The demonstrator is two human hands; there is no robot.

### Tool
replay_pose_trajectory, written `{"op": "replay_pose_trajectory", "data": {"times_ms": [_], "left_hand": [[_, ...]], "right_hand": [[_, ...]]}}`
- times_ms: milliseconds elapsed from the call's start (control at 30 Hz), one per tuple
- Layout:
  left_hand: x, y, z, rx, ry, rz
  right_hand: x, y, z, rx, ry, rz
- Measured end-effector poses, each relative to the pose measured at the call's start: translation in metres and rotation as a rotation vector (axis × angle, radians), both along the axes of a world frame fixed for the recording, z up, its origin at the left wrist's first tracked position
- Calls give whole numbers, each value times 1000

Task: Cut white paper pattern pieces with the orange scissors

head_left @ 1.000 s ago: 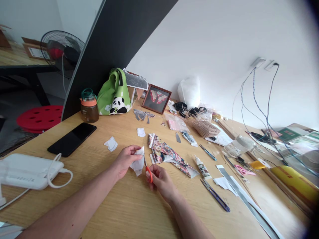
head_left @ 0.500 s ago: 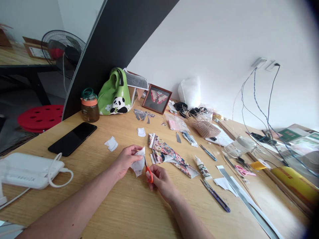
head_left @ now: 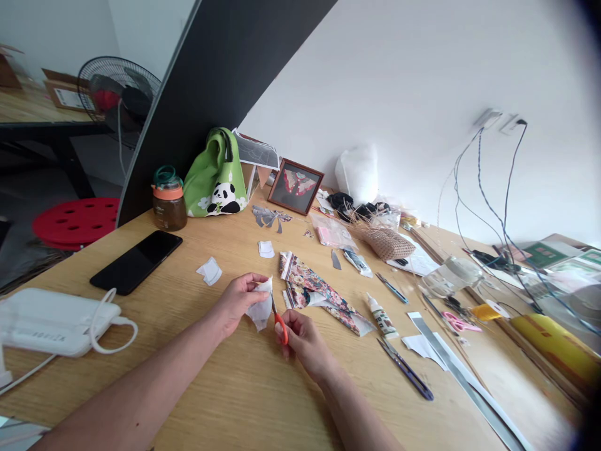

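Observation:
Pinched between the thumb and fingers of my left hand (head_left: 240, 302) is a thin white piece of paper or cloth (head_left: 260, 311), raised over the table. My right hand (head_left: 300, 338) grips orange-handled scissors (head_left: 280, 327), whose blades point away from me along the right edge of the white piece. Just beyond the scissors lies a folded floral fabric (head_left: 323, 294) with a pale underside. Two small white pieces rest nearby: one scrap (head_left: 210, 270) left of my hands and another scrap (head_left: 265, 249) farther back.
A black phone (head_left: 136, 262) and a white power bank (head_left: 56, 322) with a cable lie left. Rightward are a glue tube (head_left: 382, 317), purple-handled tweezers (head_left: 407, 371) and a metal ruler (head_left: 464, 379). A bottle (head_left: 169, 200), green panda bag (head_left: 216, 178) and framed piece (head_left: 295, 186) stand behind.
The left hand's fingers have shifted slightly on the white piece, with the thumb less visible across it. Both hands otherwise keep nearly the same place.

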State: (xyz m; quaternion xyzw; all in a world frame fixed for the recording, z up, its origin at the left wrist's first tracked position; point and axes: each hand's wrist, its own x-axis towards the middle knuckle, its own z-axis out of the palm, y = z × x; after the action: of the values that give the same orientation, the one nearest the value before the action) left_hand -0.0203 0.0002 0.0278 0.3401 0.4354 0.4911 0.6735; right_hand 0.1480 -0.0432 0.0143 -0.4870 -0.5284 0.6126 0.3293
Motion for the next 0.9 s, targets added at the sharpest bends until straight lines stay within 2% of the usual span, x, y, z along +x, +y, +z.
{"op": "replay_pose_trajectory", "data": {"times_ms": [900], "left_hand": [[-1, 0, -1, 12, 35, -45]], "right_hand": [[-1, 0, 1, 0, 8, 5]]}}
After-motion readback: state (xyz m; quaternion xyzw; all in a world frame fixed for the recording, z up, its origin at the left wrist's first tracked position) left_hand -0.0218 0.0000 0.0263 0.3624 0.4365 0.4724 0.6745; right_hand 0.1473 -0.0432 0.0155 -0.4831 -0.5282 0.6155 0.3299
